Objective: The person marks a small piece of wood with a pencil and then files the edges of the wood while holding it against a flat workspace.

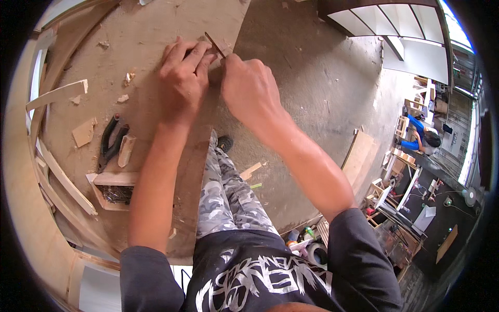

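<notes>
My right hand [249, 82] is closed around a thin, dark metal blade-like tool [212, 42] that slants up and left from my fist. Its handle is hidden inside my fingers. Close beside it, my left hand [183, 66] reaches over the wooden tabletop [148, 23] near its right edge, fingers bent and fingertips by the tool. Whether those fingertips pinch a small piece cannot be made out. Dark-handled pliers [111, 140] lie on the tabletop left of my left forearm, touching or close to a small wood block [126, 151].
A wooden box [117, 179] of nails sits partly behind my left forearm. Wood chips [122, 98], a plywood scrap [84, 132] and strips [66, 175] lie leftward. Boards [360, 154] rest on the concrete floor [312, 117]. A person [419, 134] sits far right among wooden frames.
</notes>
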Demonstrator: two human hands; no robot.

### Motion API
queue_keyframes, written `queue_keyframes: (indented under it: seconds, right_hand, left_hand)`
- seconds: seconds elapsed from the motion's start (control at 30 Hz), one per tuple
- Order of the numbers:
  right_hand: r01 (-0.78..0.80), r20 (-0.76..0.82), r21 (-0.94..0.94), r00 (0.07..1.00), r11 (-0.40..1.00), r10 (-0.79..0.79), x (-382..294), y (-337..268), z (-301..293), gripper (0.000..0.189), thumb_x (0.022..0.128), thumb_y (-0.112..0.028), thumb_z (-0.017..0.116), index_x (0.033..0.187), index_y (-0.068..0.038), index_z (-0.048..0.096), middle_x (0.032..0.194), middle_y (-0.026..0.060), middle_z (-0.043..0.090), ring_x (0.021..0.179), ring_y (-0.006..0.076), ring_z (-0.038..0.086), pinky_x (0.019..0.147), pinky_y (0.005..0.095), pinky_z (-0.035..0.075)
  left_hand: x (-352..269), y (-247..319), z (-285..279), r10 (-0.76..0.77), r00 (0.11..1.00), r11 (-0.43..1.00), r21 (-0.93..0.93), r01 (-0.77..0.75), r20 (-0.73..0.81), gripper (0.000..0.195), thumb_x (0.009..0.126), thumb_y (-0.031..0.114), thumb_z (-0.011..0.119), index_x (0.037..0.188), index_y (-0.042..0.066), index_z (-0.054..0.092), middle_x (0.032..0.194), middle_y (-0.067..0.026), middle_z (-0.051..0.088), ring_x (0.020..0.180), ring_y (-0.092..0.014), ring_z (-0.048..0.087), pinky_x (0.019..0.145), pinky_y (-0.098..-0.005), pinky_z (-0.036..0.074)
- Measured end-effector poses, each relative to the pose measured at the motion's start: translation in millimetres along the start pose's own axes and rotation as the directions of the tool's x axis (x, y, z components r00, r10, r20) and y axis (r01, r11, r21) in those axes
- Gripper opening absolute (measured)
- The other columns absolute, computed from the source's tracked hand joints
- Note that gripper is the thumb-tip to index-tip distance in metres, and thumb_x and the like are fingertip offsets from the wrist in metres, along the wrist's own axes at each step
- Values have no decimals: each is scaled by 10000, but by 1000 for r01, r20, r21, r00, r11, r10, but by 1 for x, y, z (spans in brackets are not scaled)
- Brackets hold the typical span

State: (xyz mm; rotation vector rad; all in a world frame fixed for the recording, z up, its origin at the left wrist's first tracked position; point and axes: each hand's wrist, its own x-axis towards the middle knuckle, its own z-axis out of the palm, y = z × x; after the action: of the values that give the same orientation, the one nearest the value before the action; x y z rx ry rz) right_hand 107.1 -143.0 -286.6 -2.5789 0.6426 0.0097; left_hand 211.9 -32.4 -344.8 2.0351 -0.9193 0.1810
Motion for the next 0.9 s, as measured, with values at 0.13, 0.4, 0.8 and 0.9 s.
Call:
queue_keyframes:
  seconds: [0.13,0.4,0.8,0.9]
  right_hand:
    - [-49,42,-23,998,999,50,-5,-3,-2,171,944,-84,580,952,57,676,830,343,715,822,528,738,737,573,609]
    - [-56,99,-42,993,998,60,-9,-1,-7,172,935,-80,585,946,72,664,832,338,719,813,531,736,730,572,610]
    - [34,14,-7,999,999,-34,2,5,0,173,911,-76,598,899,72,687,827,338,713,806,529,733,725,580,603]
    - [-38,30,13,999,999,37,-1,0,0,169,904,-75,607,890,73,687,820,337,713,812,528,736,728,577,603]
  left_hand:
    - [1,-1,-1,57,998,997,57,-56,-24,178,911,83,781,1087,58,788,1014,-113,738,1008,-373,681,1079,-459,549]
    - [-2,1,0,40,999,996,82,-37,-33,174,911,97,785,1081,63,782,1000,-107,722,992,-382,675,1083,-462,549]
    - [0,-2,1,31,999,998,46,-30,-9,153,932,102,767,1079,64,784,1019,-107,736,976,-367,688,1103,-467,543]
    - [0,-3,0,62,998,997,52,-60,-22,148,929,103,772,1068,55,787,1020,-109,740,975,-374,689,1090,-468,549]
